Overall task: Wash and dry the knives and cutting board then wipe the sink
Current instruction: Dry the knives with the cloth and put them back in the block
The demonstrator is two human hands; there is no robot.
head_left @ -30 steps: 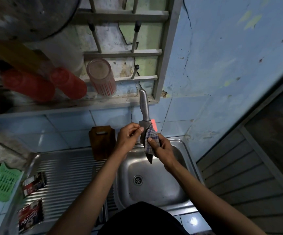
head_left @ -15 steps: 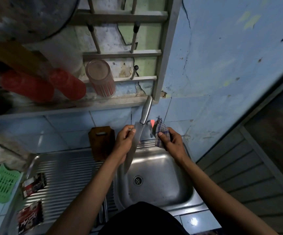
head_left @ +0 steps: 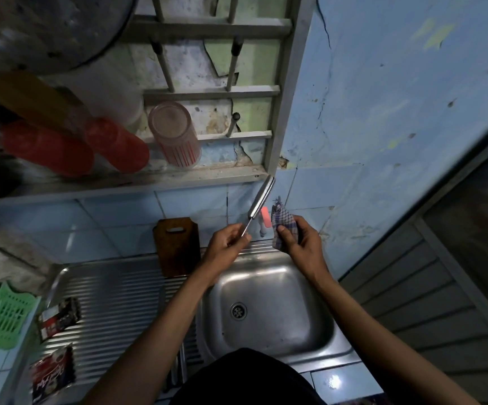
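Note:
A steel knife [head_left: 261, 198] is pinched by my left hand [head_left: 226, 244] above the sink basin [head_left: 292, 290]; its handle slants up to the right, and the blade is hidden behind my hand. Just to the right, apart from the knife, my right hand [head_left: 302, 244] grips a bunched blue-checked cloth [head_left: 284, 225]. A brown wooden cutting board [head_left: 178, 247] leans upright against the tiled wall at the back of the ribbed drainboard [head_left: 120, 302].
A tap with a pink-red handle [head_left: 265, 219] stands behind the basin between my hands. Two sachets [head_left: 58, 317] lie on the drainboard, a green basket [head_left: 3, 320] sits at far left. A wall rack with upturned cups [head_left: 175, 135] hangs overhead. A blue wall closes the right side.
The cloth was wrapped round the blade a second ago; my right hand has pulled it off to the right. My left hand tilted the knife's handle rightward and kept holding it.

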